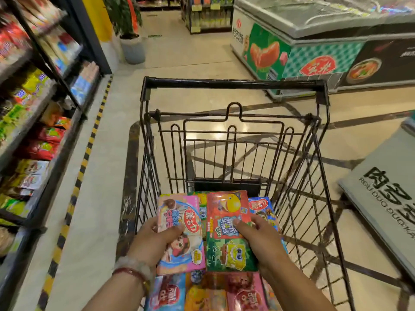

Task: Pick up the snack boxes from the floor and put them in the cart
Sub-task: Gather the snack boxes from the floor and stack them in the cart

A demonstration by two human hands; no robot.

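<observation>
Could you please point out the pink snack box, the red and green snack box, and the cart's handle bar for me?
pink snack box [182, 232]: head view, middle of its front face.
red and green snack box [226, 230]: head view, centre of its printed front.
cart's handle bar [233, 83]: head view, midpoint of the black bar.

Cart [233, 83]: one, black wire. Snack boxes: two held at 6 o'clock, a pink box [179, 234] and a red-green box [229, 232]; several more beneath, number unclear. Hands: two. Chest freezer [314, 41]: one, 1 o'clock.
</observation>
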